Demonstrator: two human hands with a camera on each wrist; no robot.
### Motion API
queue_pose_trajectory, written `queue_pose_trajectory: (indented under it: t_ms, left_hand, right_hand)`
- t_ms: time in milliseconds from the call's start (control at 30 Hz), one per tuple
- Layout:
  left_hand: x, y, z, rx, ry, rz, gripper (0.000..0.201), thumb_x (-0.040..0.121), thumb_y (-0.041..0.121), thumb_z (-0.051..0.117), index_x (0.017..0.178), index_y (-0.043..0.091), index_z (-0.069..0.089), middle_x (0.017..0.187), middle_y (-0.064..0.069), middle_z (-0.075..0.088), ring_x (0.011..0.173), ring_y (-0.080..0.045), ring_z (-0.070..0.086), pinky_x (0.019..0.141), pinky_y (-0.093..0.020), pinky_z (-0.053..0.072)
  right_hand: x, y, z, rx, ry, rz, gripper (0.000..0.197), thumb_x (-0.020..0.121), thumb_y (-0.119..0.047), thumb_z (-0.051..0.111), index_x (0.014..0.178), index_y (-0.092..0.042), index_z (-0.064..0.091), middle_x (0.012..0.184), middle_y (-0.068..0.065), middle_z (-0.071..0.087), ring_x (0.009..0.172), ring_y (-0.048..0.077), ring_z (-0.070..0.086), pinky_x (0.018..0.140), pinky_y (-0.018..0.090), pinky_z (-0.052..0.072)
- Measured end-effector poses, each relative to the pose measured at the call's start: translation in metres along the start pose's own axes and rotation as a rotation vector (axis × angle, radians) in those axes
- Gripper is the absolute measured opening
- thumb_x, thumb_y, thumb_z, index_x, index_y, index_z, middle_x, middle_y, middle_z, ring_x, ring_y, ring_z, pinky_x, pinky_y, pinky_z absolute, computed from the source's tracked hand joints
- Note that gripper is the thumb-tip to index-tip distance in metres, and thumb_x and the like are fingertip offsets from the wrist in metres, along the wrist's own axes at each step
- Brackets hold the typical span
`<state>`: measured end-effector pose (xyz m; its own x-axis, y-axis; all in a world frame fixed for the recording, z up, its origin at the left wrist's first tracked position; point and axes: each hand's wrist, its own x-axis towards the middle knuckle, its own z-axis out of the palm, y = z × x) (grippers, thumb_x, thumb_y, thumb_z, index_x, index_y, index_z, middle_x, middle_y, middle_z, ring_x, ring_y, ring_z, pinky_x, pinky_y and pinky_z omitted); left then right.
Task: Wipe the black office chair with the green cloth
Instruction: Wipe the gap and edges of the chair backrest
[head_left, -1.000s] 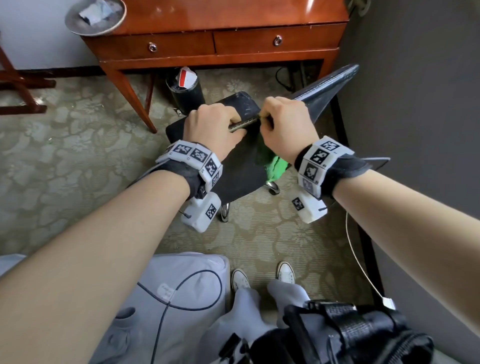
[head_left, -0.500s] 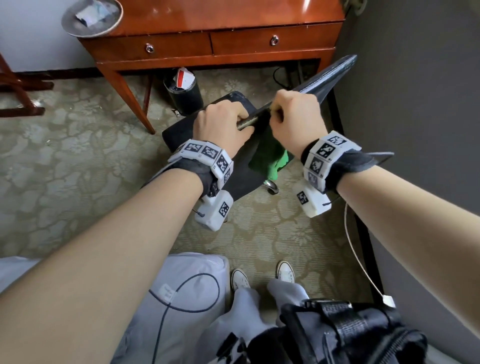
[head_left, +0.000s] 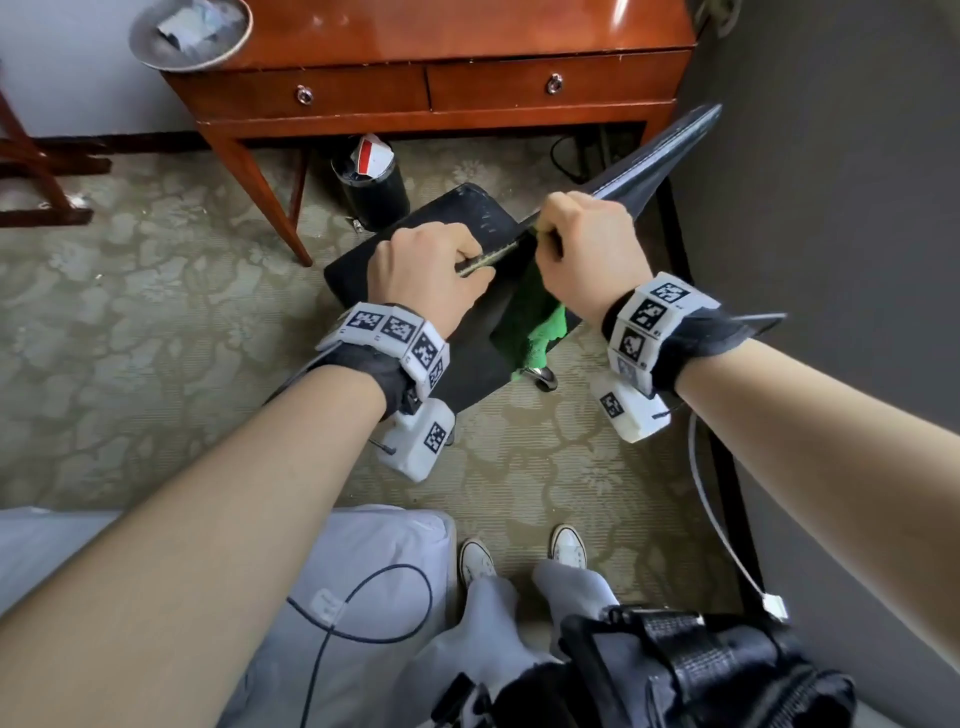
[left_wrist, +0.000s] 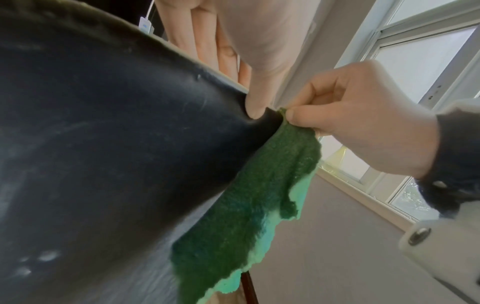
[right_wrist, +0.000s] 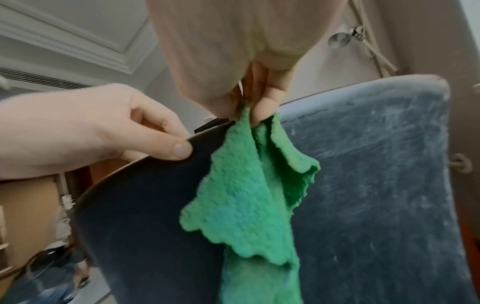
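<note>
We find no words, brand names or numbers that we can read in any view. The only signs are black-and-white square coded markers on the white wrist bands (head_left: 395, 338) and on the white camera housings below them (head_left: 435, 435); they hold patterns, not letters. The red-and-white packet (head_left: 370, 151) in the black bin shows no legible print.

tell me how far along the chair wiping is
Early. The right hand pinches the cloth by a corner, so it hangs at the chair back's top edge, which the left hand grips. No wiping is going on. Pale smears on the backrest remain to wipe.
</note>
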<state>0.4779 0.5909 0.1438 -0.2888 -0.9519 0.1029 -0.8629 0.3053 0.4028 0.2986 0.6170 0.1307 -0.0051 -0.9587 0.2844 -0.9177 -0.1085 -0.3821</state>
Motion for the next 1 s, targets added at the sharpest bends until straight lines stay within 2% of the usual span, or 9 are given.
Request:
queue_pose_trajectory:
  t_ms: [133, 233, 333, 433, 500, 567, 667, 800, 1000]
  left_hand:
    - [0.002, 0.011, 0.001, 0.010, -0.024, -0.010, 0.025, 0.086, 0.043, 0.070, 0.106, 0.030, 0.073, 0.104, 0.006, 0.073, 0.102, -0.024, 0.065, 0.086, -0.039, 0.051]
    - [0.002, 0.015, 0.002, 0.040, -0.034, 0.008, 0.027, 0.088, 0.042, 0.067, 0.112, 0.031, 0.072, 0.108, 0.005, 0.072, 0.105, -0.026, 0.063, 0.083, -0.036, 0.050]
    - [-0.001, 0.015, 0.004, 0.002, -0.019, 0.015, 0.027, 0.087, 0.043, 0.068, 0.111, 0.032, 0.071, 0.108, 0.006, 0.072, 0.104, -0.025, 0.065, 0.084, -0.038, 0.051]
    - [-0.006, 0.000, 0.006, -0.038, -0.004, 0.028, 0.029, 0.083, 0.048, 0.071, 0.108, 0.032, 0.071, 0.105, 0.008, 0.070, 0.098, -0.021, 0.068, 0.083, -0.041, 0.053]
    - [-0.011, -0.011, 0.007, -0.041, 0.012, 0.015, 0.032, 0.082, 0.051, 0.072, 0.107, 0.031, 0.071, 0.103, 0.006, 0.070, 0.094, -0.021, 0.068, 0.082, -0.042, 0.054]
    - [-0.015, -0.014, 0.009, -0.036, 0.021, -0.008, 0.031, 0.083, 0.050, 0.072, 0.106, 0.030, 0.073, 0.102, 0.005, 0.070, 0.094, -0.023, 0.066, 0.083, -0.040, 0.052]
    - [-0.016, -0.008, 0.012, -0.013, 0.036, -0.025, 0.025, 0.084, 0.048, 0.069, 0.102, 0.031, 0.073, 0.098, 0.004, 0.069, 0.092, -0.025, 0.065, 0.078, -0.036, 0.047]
    - [-0.013, -0.001, 0.013, 0.008, -0.001, -0.014, 0.023, 0.085, 0.048, 0.067, 0.100, 0.032, 0.073, 0.097, 0.004, 0.068, 0.093, -0.026, 0.064, 0.078, -0.038, 0.047]
    - [-0.005, 0.014, 0.017, 0.005, -0.027, -0.008, 0.027, 0.085, 0.050, 0.067, 0.103, 0.030, 0.072, 0.100, 0.004, 0.071, 0.099, -0.026, 0.064, 0.082, -0.038, 0.049]
  right_hand:
    - [0.000, -0.001, 0.002, -0.013, 0.046, 0.075, 0.008, 0.081, -0.008, 0.049, 0.085, -0.006, 0.056, 0.084, 0.013, 0.061, 0.074, 0.035, 0.057, 0.066, 0.039, 0.047]
    - [-0.009, -0.017, 0.008, 0.038, 0.001, 0.000, 0.006, 0.081, -0.006, 0.050, 0.082, -0.005, 0.056, 0.081, 0.013, 0.059, 0.069, 0.036, 0.056, 0.062, 0.042, 0.048]
    - [-0.007, -0.010, 0.001, 0.017, -0.036, -0.040, 0.006, 0.081, -0.006, 0.050, 0.080, -0.005, 0.055, 0.080, 0.012, 0.059, 0.068, 0.035, 0.056, 0.061, 0.043, 0.050]
    - [0.003, 0.010, -0.010, -0.027, -0.004, 0.050, 0.007, 0.079, -0.006, 0.048, 0.080, -0.009, 0.055, 0.082, 0.011, 0.062, 0.075, 0.034, 0.058, 0.068, 0.040, 0.049]
    - [0.007, 0.018, -0.012, -0.032, 0.027, 0.098, 0.009, 0.076, -0.006, 0.047, 0.079, -0.009, 0.055, 0.082, 0.011, 0.063, 0.076, 0.034, 0.058, 0.067, 0.039, 0.049]
    - [0.005, 0.015, -0.011, -0.044, 0.012, 0.072, 0.007, 0.076, -0.007, 0.046, 0.079, -0.010, 0.052, 0.082, 0.012, 0.061, 0.074, 0.035, 0.057, 0.066, 0.041, 0.049]
    - [-0.003, -0.005, -0.002, -0.019, -0.050, -0.028, 0.006, 0.081, -0.008, 0.048, 0.082, -0.008, 0.054, 0.083, 0.013, 0.060, 0.073, 0.036, 0.057, 0.066, 0.044, 0.049]
    - [-0.010, -0.017, 0.001, -0.022, -0.108, -0.114, 0.011, 0.086, -0.009, 0.048, 0.084, -0.005, 0.058, 0.084, 0.013, 0.061, 0.070, 0.036, 0.058, 0.064, 0.044, 0.051]
    - [0.000, 0.012, -0.009, -0.036, -0.017, -0.005, 0.009, 0.080, -0.006, 0.048, 0.084, -0.007, 0.057, 0.082, 0.013, 0.060, 0.072, 0.035, 0.057, 0.062, 0.037, 0.045]
